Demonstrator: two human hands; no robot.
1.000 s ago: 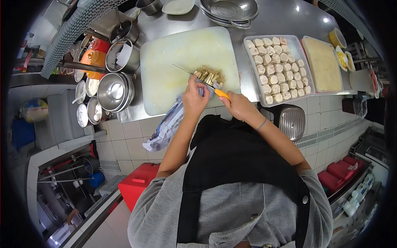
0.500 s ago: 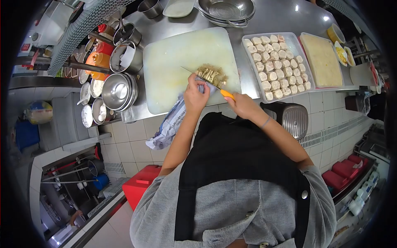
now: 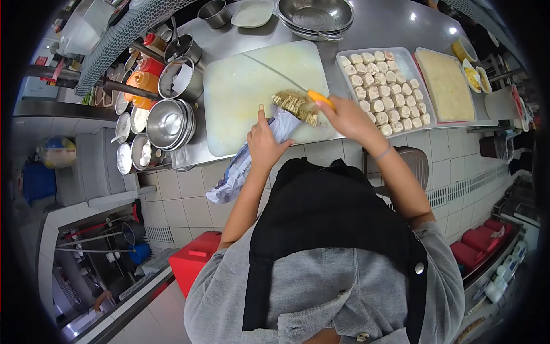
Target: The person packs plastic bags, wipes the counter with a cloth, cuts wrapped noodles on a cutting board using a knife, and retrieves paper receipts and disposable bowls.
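A brownish, stringy bundle (image 3: 295, 106) lies at the lower right of the pale cutting board (image 3: 240, 80), its near end in a blue-and-white wrapper (image 3: 281, 127) that hangs over the counter edge. My left hand (image 3: 266, 140) rests on the wrapper with its index finger stretched forward and its thumb spread. In my right hand (image 3: 346, 117) is the orange handle of a knife (image 3: 321, 99). The long thin blade points up and left above the board, beyond the bundle.
Right of the board stand a tray of round white pieces (image 3: 344, 56) and a flat pale slab (image 3: 446, 86). Stacked metal bowls (image 3: 166, 125), pots (image 3: 180, 80) and bottles (image 3: 140, 83) are at the left. Strainers (image 3: 315, 16) sit behind the board.
My right hand has lifted the knife off the bundle and swung its blade forward over the board. My left hand has opened its fingers and shifted back onto the wrapper.
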